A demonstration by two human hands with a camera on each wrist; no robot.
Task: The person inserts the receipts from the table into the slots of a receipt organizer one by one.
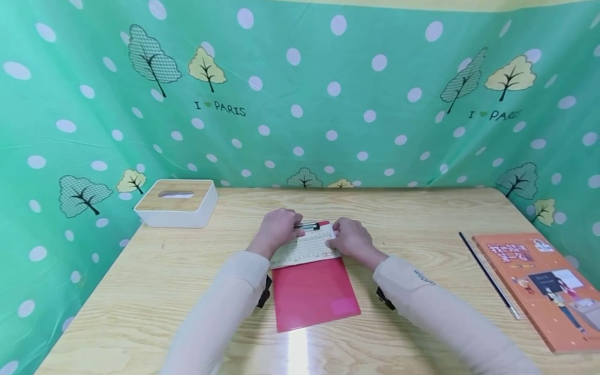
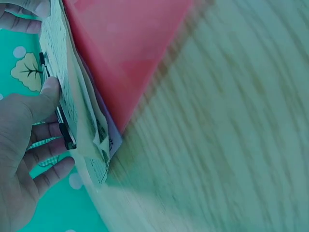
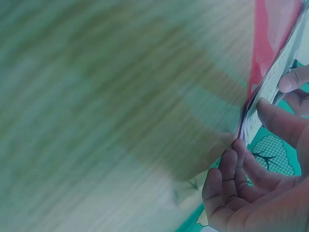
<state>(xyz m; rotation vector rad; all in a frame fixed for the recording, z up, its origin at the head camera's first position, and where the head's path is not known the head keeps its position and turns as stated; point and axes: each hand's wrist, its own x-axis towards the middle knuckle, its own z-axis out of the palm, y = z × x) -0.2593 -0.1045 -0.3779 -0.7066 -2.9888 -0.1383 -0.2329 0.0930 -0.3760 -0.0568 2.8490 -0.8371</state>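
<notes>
A red clipboard (image 1: 315, 296) lies on the table, slightly turned. Across its upper part is a stack of printed, gridded paper sheets (image 1: 300, 251), under a metal clip (image 1: 310, 226) with black ends. My left hand (image 1: 279, 228) grips the clip at the left of the top edge; in the left wrist view its thumb presses on the clip (image 2: 65, 133) and the fingers reach behind. At the lower corner there the sheets are fanned and creased. My right hand (image 1: 352, 237) pinches the right edge of the sheets, thumb on top and fingers (image 3: 231, 166) at the edge.
A white tissue box (image 1: 175, 203) with a wooden lid stands at the back left of the wooden table (image 1: 187, 291). To the right lie a thin dark stick (image 1: 489, 276) and an orange book (image 1: 529, 291). Behind hangs a green dotted curtain (image 1: 300, 94).
</notes>
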